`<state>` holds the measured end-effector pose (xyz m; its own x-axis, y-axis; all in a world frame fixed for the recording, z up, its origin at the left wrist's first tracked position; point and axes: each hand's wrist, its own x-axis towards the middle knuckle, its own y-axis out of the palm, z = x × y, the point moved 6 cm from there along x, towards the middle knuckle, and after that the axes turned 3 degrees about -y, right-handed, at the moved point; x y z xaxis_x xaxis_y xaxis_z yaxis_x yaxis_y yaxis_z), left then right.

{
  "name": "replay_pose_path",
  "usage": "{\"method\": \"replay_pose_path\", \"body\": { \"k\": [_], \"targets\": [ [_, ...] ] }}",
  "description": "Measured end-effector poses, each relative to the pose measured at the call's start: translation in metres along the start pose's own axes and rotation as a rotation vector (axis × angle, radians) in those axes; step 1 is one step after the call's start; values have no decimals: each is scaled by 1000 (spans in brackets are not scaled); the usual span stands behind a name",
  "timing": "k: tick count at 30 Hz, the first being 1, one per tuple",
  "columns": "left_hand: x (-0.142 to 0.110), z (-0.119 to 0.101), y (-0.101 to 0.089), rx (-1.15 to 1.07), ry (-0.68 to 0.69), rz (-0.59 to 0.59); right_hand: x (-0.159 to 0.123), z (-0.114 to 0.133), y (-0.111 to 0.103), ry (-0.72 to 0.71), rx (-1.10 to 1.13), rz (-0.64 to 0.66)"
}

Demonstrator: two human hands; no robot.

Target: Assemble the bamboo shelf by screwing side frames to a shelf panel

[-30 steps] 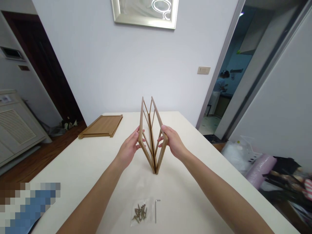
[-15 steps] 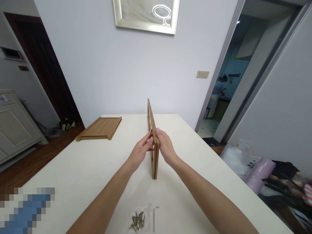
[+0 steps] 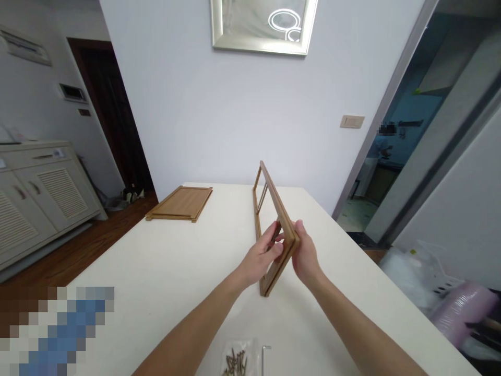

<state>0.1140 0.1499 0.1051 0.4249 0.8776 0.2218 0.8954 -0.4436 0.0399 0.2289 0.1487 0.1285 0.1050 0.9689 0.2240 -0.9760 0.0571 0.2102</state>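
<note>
Two thin wooden frames (image 3: 274, 198) stand on edge on the white table (image 3: 164, 266), pressed together and leaning to the right. My left hand (image 3: 261, 257) grips them from the left, fingers closed on the near end. My right hand (image 3: 304, 254) holds the same end from the right, thumb over the top edge. Near the table's front edge lie a clear bag of screws (image 3: 235, 361) and a hex key (image 3: 265, 359).
A stack of flat wooden panels (image 3: 182, 202) lies at the table's far left. White cabinets (image 3: 43, 190) stand at left, a doorway (image 3: 391, 151) opens at right, and plastic-wrapped items (image 3: 450, 297) lie on the floor at right.
The frames, spread in a V a second ago, are now closed flat together and tilted rightward. Both hands stayed on the near end. My view has turned to the left.
</note>
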Motion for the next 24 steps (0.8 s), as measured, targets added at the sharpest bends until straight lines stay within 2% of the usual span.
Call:
{"method": "replay_pose_path", "body": {
  "k": [3,6,11,14,19,24],
  "targets": [
    [1,10,19,135,38,59,2,14,-21,69,7,29],
    [4,19,37,181,-22,123,0,20,-46,122,-18,-27],
    [8,29,55,232,-97,239,-7,5,-84,195,0,-117],
    [7,33,59,266,-113,257,-10,-2,-95,218,-17,-114],
    [5,30,56,232,-96,237,-11,2,-88,181,-31,-113],
    [3,20,40,174,-26,135,-6,15,-51,127,-4,-17]
  ]
}}
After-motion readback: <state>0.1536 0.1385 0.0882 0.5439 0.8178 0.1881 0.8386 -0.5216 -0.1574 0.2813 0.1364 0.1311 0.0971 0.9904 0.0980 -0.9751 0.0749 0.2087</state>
